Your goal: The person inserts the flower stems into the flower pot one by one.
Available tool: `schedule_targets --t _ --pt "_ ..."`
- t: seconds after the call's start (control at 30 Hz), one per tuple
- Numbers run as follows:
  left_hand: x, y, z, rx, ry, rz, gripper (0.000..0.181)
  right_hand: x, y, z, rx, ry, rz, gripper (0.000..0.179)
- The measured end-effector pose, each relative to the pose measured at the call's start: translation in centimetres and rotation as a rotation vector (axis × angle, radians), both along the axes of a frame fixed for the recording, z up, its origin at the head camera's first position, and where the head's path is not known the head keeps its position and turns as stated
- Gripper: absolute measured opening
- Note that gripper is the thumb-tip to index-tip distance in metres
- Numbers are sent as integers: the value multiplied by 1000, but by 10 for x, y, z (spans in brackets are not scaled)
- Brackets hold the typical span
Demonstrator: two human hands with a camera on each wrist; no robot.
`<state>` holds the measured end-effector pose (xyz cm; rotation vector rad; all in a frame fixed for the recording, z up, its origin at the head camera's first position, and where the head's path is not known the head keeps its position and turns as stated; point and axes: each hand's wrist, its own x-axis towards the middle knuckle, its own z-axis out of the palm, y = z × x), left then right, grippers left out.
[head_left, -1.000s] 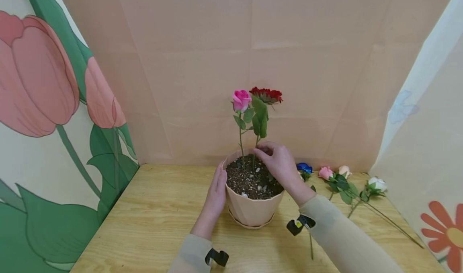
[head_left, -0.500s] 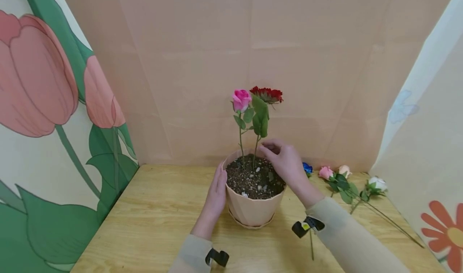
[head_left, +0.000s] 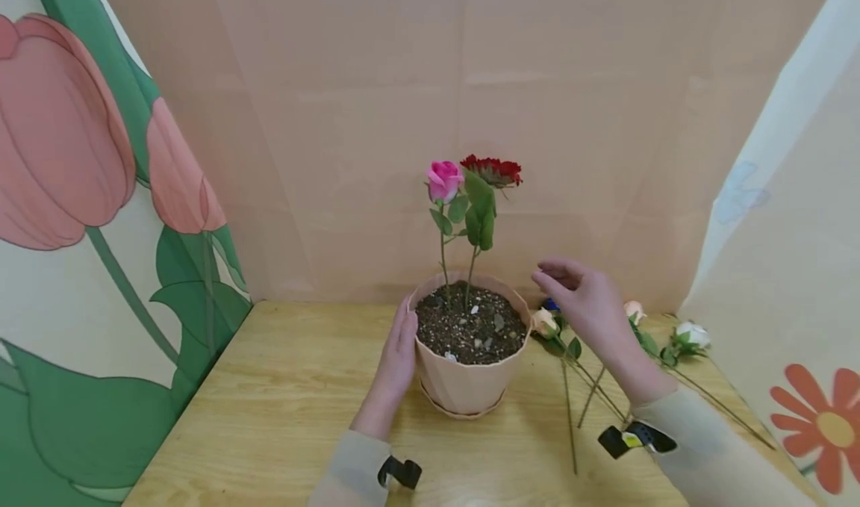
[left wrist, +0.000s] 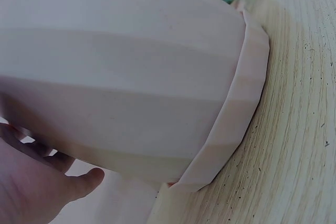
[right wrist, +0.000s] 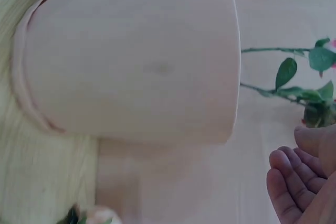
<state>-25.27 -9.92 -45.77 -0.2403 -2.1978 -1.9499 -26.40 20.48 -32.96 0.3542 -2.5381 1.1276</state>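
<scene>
A pale pink flowerpot (head_left: 463, 380) filled with dark soil (head_left: 470, 331) stands on its saucer. Upright in the soil are a pink rose (head_left: 444, 181) and a red flower (head_left: 492, 169) with large green leaves. My left hand (head_left: 398, 354) rests against the pot's left side with fingers extended along it; in the left wrist view the thumb (left wrist: 86, 182) lies apart from the wall. Right of the pot, my right hand (head_left: 594, 309) hovers over the lying flowers, fingers loosely bent and nothing in them. The right wrist view shows those fingers (right wrist: 294, 182) beside the pot's rim.
On the table's right lie a peach rose (head_left: 545, 322) near the pot, a partly hidden blue flower (head_left: 551, 305), another pale rose (head_left: 634, 311) and a white rose (head_left: 692, 334), stems pointing forward. A pinkish backdrop (head_left: 349, 156) stands behind; printed panels flank the table (head_left: 282, 387).
My right hand has let go of the red flower's stem and moved right, away from the pot, over the lying flowers. The left hand has stayed at the pot. The view has shifted slightly.
</scene>
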Motion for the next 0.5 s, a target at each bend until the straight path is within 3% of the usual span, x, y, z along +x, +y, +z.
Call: schedule_targets --t 0.17,0.5 --pt "-1 0 0 -7 -9 5 63 6 23 -8 47 18 -17 41" --pt "0 0 1 -2 -25 4 61 19 70 -27 131 -33 -45 43"
